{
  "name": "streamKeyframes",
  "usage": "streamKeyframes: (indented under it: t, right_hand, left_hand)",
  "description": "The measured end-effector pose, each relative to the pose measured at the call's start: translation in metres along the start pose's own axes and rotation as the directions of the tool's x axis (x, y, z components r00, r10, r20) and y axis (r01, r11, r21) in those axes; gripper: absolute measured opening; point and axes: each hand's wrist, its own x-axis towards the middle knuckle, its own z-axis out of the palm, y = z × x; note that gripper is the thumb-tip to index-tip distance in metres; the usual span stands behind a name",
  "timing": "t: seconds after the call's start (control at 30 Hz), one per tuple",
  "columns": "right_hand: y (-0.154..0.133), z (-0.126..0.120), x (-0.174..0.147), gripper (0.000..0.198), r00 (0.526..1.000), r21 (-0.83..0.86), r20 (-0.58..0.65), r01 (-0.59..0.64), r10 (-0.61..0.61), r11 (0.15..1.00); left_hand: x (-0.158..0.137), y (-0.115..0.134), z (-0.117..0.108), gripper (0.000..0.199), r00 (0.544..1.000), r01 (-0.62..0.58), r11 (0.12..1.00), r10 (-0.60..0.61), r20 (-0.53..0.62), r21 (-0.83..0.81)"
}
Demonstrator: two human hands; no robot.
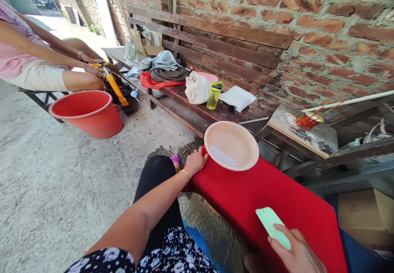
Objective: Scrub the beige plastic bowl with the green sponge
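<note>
A red-covered bench (255, 199) stretches in front of me. On its far end stands a pale pink basin (231, 146) with cloudy water in it. My left hand (197, 162) rests on the bench's edge beside the basin, fingers extended; its fingertips come close to the basin's rim. In my right hand (298, 246), fingers and thumb close around a flat mint-green block (273, 226) with a small hole near one corner. That block is over the near part of the red cover, and its underside is hidden.
A wooden slatted bench (221, 109) by the brick wall carries a white bag (197, 88), a yellow-green bottle (214, 95) and clothes (166, 66). A red tub (88, 115) stands left, near a seated person (33, 47) holding a yellow-handled tool (115, 86). A small table (303, 129) holds a red-patterned cup.
</note>
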Motion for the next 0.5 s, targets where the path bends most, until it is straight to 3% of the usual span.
streamKeyframes:
  t: [0.07, 0.17, 0.23, 0.27, 0.37, 0.5]
  right_hand:
    - [-0.053, 0.013, 0.002, 0.035, 0.990, 0.063, 0.035, 0.136, -0.138, 0.989]
    - [-0.130, 0.037, 0.007, 0.033, 0.929, 0.101, 0.053, 0.361, -0.367, 0.927]
    - [-0.151, 0.047, 0.009, 0.036, 0.903, 0.096, 0.079, 0.416, -0.423, 0.904]
    - [-0.148, 0.049, 0.009, 0.038, 0.905, 0.098, 0.099, 0.405, -0.414, 0.909]
    - [-0.090, 0.044, -0.002, 0.040, 0.947, 0.153, 0.152, 0.261, -0.284, 0.953]
    - [0.049, 0.024, -0.030, 0.032, 0.996, 0.200, 0.087, -0.008, -0.009, 0.980]
  left_hand:
    - [-0.001, 0.000, -0.001, 0.063, 1.000, 0.001, 1.000, -0.001, -0.002, 0.005]
    - [-0.003, 0.000, -0.002, 0.060, 1.000, -0.007, 1.000, 0.007, -0.023, 0.015]
    - [-0.005, 0.000, -0.003, 0.058, 0.999, -0.015, 1.000, 0.016, -0.039, 0.023]
    - [-0.005, 0.000, -0.003, 0.058, 0.999, -0.018, 0.999, 0.019, -0.041, 0.027]
    - [-0.007, 0.000, -0.003, 0.058, 0.999, -0.017, 0.999, 0.019, -0.038, 0.035]
    - [-0.007, 0.001, -0.003, 0.057, 0.999, -0.011, 1.000, 0.012, -0.039, 0.027]
